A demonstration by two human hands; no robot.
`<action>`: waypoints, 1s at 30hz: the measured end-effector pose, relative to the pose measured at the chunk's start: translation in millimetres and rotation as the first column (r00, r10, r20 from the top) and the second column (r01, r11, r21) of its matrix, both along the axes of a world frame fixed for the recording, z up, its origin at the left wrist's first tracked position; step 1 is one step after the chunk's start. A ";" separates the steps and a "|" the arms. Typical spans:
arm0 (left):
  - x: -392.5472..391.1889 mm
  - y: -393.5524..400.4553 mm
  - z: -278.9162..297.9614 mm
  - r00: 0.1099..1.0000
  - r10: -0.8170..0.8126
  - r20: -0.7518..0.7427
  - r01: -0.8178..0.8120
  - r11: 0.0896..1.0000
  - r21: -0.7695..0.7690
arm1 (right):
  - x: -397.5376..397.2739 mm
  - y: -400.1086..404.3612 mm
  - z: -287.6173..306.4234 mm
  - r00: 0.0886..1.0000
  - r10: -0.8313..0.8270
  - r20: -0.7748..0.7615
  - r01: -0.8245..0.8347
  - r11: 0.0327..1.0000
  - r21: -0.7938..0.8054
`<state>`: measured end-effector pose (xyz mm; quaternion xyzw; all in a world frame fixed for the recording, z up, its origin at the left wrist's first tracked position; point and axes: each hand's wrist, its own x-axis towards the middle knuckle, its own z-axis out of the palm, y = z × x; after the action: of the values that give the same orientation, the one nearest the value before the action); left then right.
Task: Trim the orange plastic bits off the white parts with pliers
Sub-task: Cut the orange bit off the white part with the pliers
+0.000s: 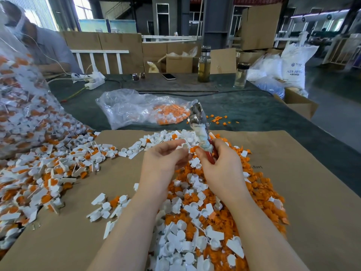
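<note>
The right hand [220,163] curled its fingers round the red handles of the pliers [201,130], whose metal head pointed up and away from the person, with a whitish wrapping round the shaft between head and handles. Just left of the pliers, the left hand [166,157] pinched a small white part [184,146] between thumb and fingertips, and an orange bit [193,149] showed at that part's right end, close to the pliers' handles; whether the two touched could not be told. Below and around the pliers lay a heap of trimmed pieces [197,218], white and orange mixed, spread over a brown cardboard sheet [304,192]. Well left of the pliers, a second heap of untrimmed parts [45,173] spilled across the cardboard from a large clear bag [21,98] at the frame's edge. Beyond the pliers, on the dark green table [244,108], a smaller clear plastic bag [136,108] held more orange-and-white parts, and a few loose orange scraps [217,119] lay just right of the pliers' head. Farther back from the pliers stood two glass bottles [204,64], with a phone [169,76] and sunglasses [138,76] to their left. Far left of the pliers sat another person [45,47] at the table.
</note>
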<state>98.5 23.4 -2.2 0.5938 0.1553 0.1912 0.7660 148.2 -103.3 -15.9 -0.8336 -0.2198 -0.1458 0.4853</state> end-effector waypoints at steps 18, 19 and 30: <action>-2.9 -14.0 0.6 0.998 0.056 0.008 -0.056 0.998 0.003 | -5.5 1.4 0.2 0.994 -0.083 0.073 0.077 0.994 0.082; -2.8 -14.9 0.7 0.998 0.069 0.012 -0.070 0.997 0.024 | -5.7 1.6 0.8 0.995 -0.082 0.063 0.076 0.993 0.089; -3.6 -15.7 3.4 0.989 0.147 0.002 -0.144 0.966 0.214 | -3.4 2.6 3.6 0.999 -0.042 -0.002 0.042 0.997 0.066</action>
<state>94.9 7.7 1.1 0.6609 0.1826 0.2583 0.6806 144.8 -100.7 -12.3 -0.8217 -0.1972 -0.1628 0.5094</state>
